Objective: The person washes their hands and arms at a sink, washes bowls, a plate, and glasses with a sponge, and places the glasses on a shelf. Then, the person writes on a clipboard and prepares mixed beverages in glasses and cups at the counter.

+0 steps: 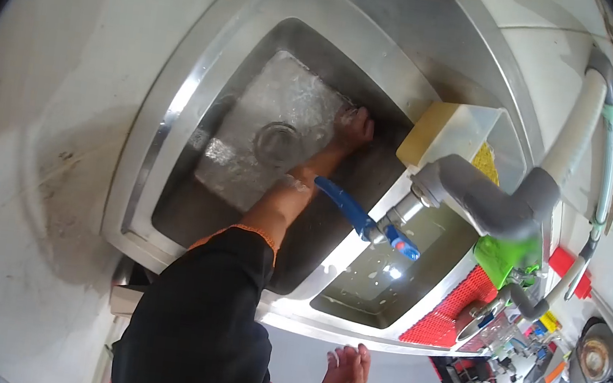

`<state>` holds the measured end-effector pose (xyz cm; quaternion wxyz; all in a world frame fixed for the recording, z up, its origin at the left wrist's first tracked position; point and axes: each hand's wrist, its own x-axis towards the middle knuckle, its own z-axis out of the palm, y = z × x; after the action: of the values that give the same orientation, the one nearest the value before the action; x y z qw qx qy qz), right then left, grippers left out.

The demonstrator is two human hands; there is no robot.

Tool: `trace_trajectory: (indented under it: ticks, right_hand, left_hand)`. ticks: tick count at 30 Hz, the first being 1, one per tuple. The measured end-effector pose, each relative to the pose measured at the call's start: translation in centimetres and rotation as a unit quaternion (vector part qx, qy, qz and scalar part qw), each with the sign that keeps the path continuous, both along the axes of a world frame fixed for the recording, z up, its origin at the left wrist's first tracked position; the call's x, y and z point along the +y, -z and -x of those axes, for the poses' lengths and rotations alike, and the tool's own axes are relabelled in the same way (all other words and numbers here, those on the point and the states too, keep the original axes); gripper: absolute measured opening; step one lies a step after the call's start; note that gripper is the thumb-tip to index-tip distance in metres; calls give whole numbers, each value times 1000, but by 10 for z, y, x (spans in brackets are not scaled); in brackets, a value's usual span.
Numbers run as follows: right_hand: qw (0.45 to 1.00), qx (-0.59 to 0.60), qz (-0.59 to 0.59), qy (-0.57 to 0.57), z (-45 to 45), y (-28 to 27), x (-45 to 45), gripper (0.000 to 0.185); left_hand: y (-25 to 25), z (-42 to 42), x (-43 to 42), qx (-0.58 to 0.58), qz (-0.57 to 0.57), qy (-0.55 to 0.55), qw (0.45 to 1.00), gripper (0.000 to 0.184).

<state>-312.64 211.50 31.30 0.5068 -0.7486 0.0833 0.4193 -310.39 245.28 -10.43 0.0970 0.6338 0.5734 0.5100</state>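
Inside the steel sink basin (352, 189), my left hand (353, 127) is closed, its fingers curled at the upper right corner of a wet, pale, see-through rectangular piece (254, 120). What the fingertips hold is hidden. A round, drain-like ring (277, 144) shows near the middle of that piece. My left forearm, in a black sleeve with an orange cuff, crosses the basin's front edge. My right hand (346, 380) is outside the sink, below the counter edge, with its fingers loosely bent and apart and nothing in them.
A blue-handled tap (346, 208) juts over the divider from a grey pipe (489, 199). Beside it are a second basin holding water (381, 269), a pale container (429, 130) with something yellow, a red mesh mat (449, 308) and a green item (497, 257). Pots (596, 357) lie farther right.
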Motion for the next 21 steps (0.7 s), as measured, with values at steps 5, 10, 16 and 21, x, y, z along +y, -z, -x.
trace_trajectory:
  ticks: [5, 10, 16, 21]
  right_hand:
    - [993, -48, 103, -9, -13, 9, -41, 52]
    - [988, -98, 117, 38, 5, 35, -20, 35]
    - [924, 53, -44, -376, 70, 75, 81, 58]
    - [936, -242, 36, -253, 105, 251, 150, 51]
  left_hand:
    - [2, 6, 17, -48, -126, 100, 986, 11]
    - [15, 12, 17, -27, -173, 173, 969, 13]
    - [18, 33, -42, 122, -64, 198, 970, 26]
    - [-32, 111, -88, 272, 23, 384, 882, 42]
